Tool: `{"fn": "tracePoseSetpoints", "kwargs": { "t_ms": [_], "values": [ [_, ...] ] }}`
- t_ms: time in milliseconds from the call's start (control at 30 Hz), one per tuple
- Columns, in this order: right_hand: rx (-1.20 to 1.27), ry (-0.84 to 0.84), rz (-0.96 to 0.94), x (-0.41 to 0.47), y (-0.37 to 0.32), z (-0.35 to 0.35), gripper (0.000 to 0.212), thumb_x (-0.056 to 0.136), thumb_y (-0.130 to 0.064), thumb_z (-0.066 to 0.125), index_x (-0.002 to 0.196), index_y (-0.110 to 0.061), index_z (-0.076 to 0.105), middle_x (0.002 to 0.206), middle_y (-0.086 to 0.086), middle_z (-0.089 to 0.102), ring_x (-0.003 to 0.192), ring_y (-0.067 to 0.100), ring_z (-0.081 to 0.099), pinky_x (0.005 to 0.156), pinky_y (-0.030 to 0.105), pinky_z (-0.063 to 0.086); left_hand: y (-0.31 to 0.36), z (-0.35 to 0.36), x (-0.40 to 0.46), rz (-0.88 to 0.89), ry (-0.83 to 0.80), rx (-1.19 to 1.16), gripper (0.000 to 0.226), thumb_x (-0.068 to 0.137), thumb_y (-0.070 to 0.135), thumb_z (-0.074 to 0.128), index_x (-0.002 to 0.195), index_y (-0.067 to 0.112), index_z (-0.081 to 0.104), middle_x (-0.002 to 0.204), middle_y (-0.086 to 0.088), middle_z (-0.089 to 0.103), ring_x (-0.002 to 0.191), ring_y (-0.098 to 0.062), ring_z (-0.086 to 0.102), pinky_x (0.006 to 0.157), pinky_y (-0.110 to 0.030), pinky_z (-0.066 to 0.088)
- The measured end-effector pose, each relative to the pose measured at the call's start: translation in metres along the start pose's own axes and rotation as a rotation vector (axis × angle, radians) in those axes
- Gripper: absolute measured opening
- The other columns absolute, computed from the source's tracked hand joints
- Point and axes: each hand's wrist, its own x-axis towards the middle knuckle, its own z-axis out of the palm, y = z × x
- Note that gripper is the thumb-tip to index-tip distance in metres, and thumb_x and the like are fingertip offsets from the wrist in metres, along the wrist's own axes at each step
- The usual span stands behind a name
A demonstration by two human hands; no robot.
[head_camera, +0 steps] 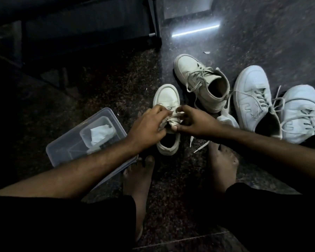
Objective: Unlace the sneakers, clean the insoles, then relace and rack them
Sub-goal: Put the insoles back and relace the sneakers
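Both hands, the left hand [146, 127] and the right hand [193, 120], pinch the soft, floppy lace [173, 118] of the sneaker [166, 99] beside the plastic box [65, 151]. Its thin ends look best to pull.

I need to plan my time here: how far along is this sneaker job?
Early. Nothing looks finished. In hand: the left hand and right hand pinch the laces of the cream sneaker between the feet; whether unlacing or relacing, I cannot tell. Left: its partner and the two white sneakers remain laced on the floor, and the plastic box holds a white cloth. No insole is out.
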Motion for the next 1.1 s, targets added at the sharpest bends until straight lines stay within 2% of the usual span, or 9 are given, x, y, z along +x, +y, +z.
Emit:
{"fn": "tracePoseSetpoints", "kwargs": {
  "t_ms": [100,200,367,467,600,733,867,967,1100],
  "values": [
    [-0.036,-0.043,-0.064,0.011,-0.009,0.004,0.074,0.082,-0.032,0.078,0.145,-0.015,0.041,0.131,0.007,0.061,0.104,0.018,0.068,0.094,0.035,0.051,-0.011,-0.009,0.001,-0.139,0.107,-0.103,0.043,0.076,0.013,0.059,0.119,0.017,0.061,0.118,-0.002,0.054,0.11,-0.023,0.058,0.094,-0.039,0.05],
    [-0.166,-0.029,-0.098,0.019,-0.013,0.001,0.075,0.084,-0.023,0.075,0.148,-0.011,0.038,0.138,0.013,0.054,0.115,0.026,0.061,0.098,0.029,0.045,-0.013,-0.016,0.003,-0.25,0.167,-0.08,0.042,0.075,-0.001,0.059,0.114,0.011,0.064,0.112,-0.007,0.057,0.107,-0.024,0.056,0.088,-0.02,0.039],
    [-0.486,0.17,-0.099,0.002,0.004,-0.023,0.044,0.081,-0.017,0.06,0.125,-0.019,0.057,0.116,0.01,0.055,0.099,0.037,0.062,0.076,0.044,0.052,0.006,-0.011,0.008,-0.141,0.188,0.226,0.056,0.069,-0.001,0.052,0.12,0.017,0.059,0.127,-0.007,0.052,0.118,-0.031,0.046,0.094,-0.044,0.042],
    [-0.645,0.376,-0.193,-0.01,0.012,-0.042,0.018,0.086,-0.024,0.061,0.102,-0.016,0.063,0.103,0.011,0.056,0.086,0.037,0.06,0.063,0.043,0.049,0.024,-0.009,0.02,-0.083,0.128,0.303,0.054,0.065,0.002,0.051,0.115,0.023,0.061,0.124,0.001,0.055,0.121,-0.026,0.045,0.09,-0.044,0.033],
    [-0.826,0.549,-0.128,-0.015,0.026,-0.064,0.028,0.088,-0.037,0.055,0.107,-0.017,0.057,0.109,0.012,0.057,0.099,0.035,0.053,0.075,0.043,0.042,0.04,-0.007,0.04,0.03,0.066,0.354,0.04,0.076,0.02,0.041,0.105,0.024,0.066,0.107,0.005,0.065,0.11,-0.025,0.054,0.086,-0.043,0.032],
    [-0.832,0.438,-0.018,-0.02,0.044,-0.07,0.031,0.085,-0.037,0.051,0.105,-0.015,0.057,0.104,0.007,0.063,0.107,0.033,0.049,0.083,0.042,0.032,0.049,0.002,0.05,0.13,-0.115,0.273,0.035,0.086,0.034,0.039,0.108,0.02,0.063,0.103,-0.002,0.069,0.104,-0.026,0.061,0.088,-0.042,0.039],
    [-0.778,0.358,-0.083,-0.023,0.052,-0.068,0.018,0.077,-0.021,0.062,0.095,-0.021,0.059,0.094,-0.003,0.064,0.109,0.028,0.048,0.084,0.039,0.023,0.048,0.012,0.047,0.19,-0.371,0.741,0.027,0.097,0.04,0.047,0.106,0.019,0.061,0.106,-0.006,0.07,0.108,-0.028,0.061,0.092,-0.04,0.039],
    [-0.749,0.307,-0.159,-0.015,0.044,-0.063,0.013,0.082,-0.029,0.055,0.092,-0.022,0.06,0.094,-0.005,0.065,0.109,0.027,0.051,0.083,0.039,0.026,0.037,0.011,0.042,0.034,-0.345,0.762,0.029,0.097,0.04,0.048,0.112,0.016,0.057,0.109,-0.011,0.069,0.109,-0.032,0.061,0.093,-0.041,0.039],
    [-0.767,0.084,-0.384,-0.019,0.023,-0.042,0.042,0.077,-0.046,0.024,0.079,-0.023,0.058,0.085,0.001,0.068,0.093,0.027,0.062,0.083,0.041,0.039,0.023,0.007,0.031,-0.068,-0.211,0.608,0.031,0.1,0.042,0.045,0.11,0.014,0.052,0.107,-0.013,0.07,0.103,-0.036,0.064,0.086,-0.044,0.041]
  ]
}}
